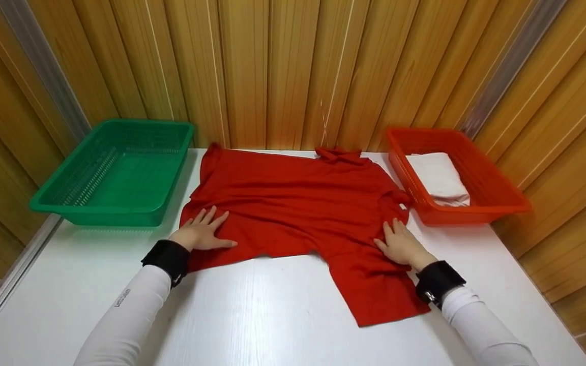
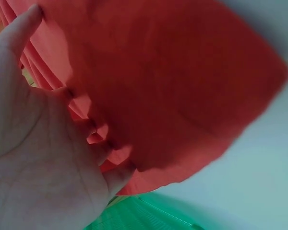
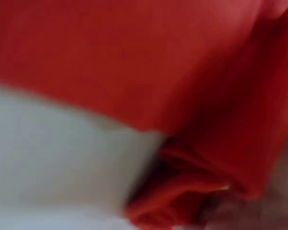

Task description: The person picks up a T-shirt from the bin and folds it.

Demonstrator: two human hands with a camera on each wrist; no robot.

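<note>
A red short-sleeved shirt (image 1: 293, 203) lies spread sideways on the white table, with creases across its middle. Its hem is on the left, and one sleeve (image 1: 377, 295) points toward the person. The left hand (image 1: 203, 231) rests on the hem end with its fingers spread; in the left wrist view the fingertips of that hand (image 2: 48, 148) touch the red cloth (image 2: 173, 86). Near the shoulder, the right hand (image 1: 400, 245) lies on the cloth with extended fingers. The right wrist view is blurred, showing mostly red cloth (image 3: 110, 57) and little of the hand.
At the back left stands a green plastic basket (image 1: 112, 209). A red-orange basket (image 1: 481, 216) at the back right holds a folded white cloth (image 1: 439, 178), and its near side is close to the shirt. Wood-patterned panels (image 1: 293, 71) rise behind the white table (image 1: 252, 315).
</note>
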